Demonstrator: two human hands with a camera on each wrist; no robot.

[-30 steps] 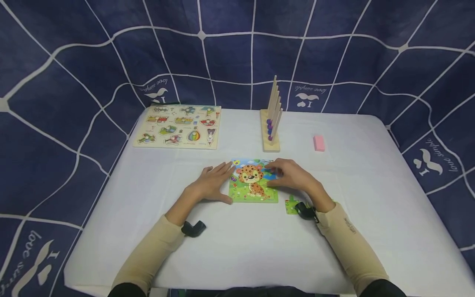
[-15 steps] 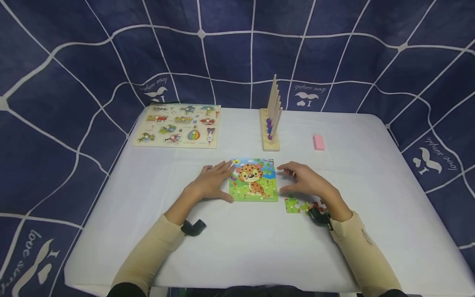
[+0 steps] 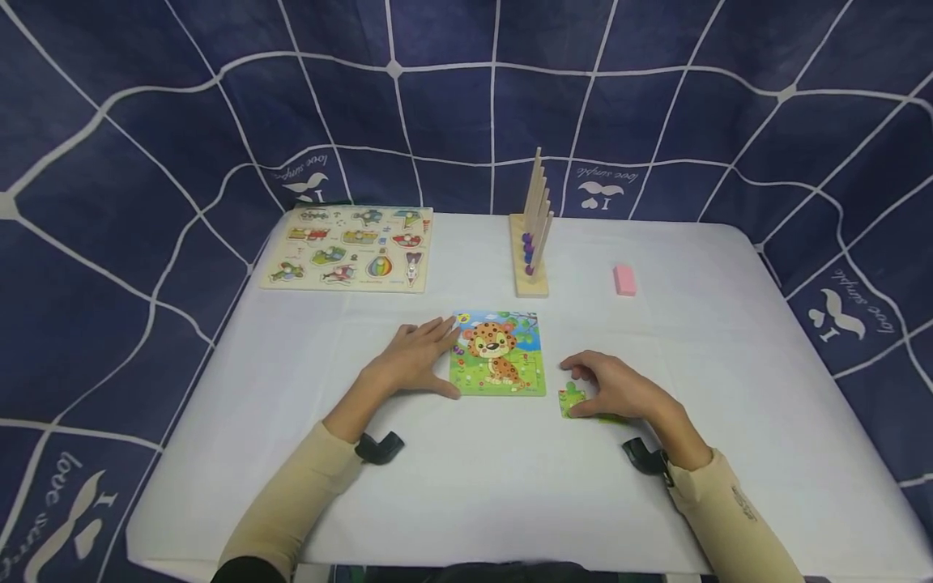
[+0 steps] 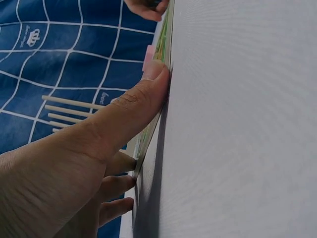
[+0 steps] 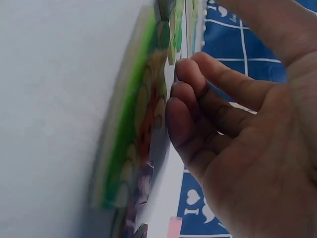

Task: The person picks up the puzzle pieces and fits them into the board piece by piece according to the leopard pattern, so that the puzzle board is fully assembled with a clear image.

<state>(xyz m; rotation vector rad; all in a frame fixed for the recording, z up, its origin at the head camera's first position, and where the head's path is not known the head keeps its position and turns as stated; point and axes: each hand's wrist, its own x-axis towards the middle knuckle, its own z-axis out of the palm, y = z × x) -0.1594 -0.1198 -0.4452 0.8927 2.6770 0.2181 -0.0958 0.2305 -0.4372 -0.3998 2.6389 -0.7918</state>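
A square jigsaw puzzle point(image 3: 496, 352) with a cartoon leopard on grass lies at the middle of the table. My left hand point(image 3: 419, 360) rests at its left side, fingers at the upper left edge and thumb at the lower left corner. In the left wrist view the thumb point(image 4: 143, 94) lies along the puzzle's edge. My right hand point(image 3: 619, 389) is over loose puzzle pieces right of the puzzle, fingers bent and thumb apart from them. The thumb tip is at a green puzzle piece point(image 3: 572, 397); the hand mostly hides the others. More loose pieces point(image 5: 143, 114) show blurred in the right wrist view.
A wooden vehicle puzzle board point(image 3: 350, 249) lies at the back left. Behind the leopard puzzle stands a wooden peg rack point(image 3: 534, 285) with upright rods and small purple and blue beads. A pink block point(image 3: 624, 280) lies at the back right. Blue grid cloth surrounds the white table.
My right hand has left the puzzle's right side and moved right and toward me, over the loose pieces. My left hand has stayed at the puzzle's left edge.
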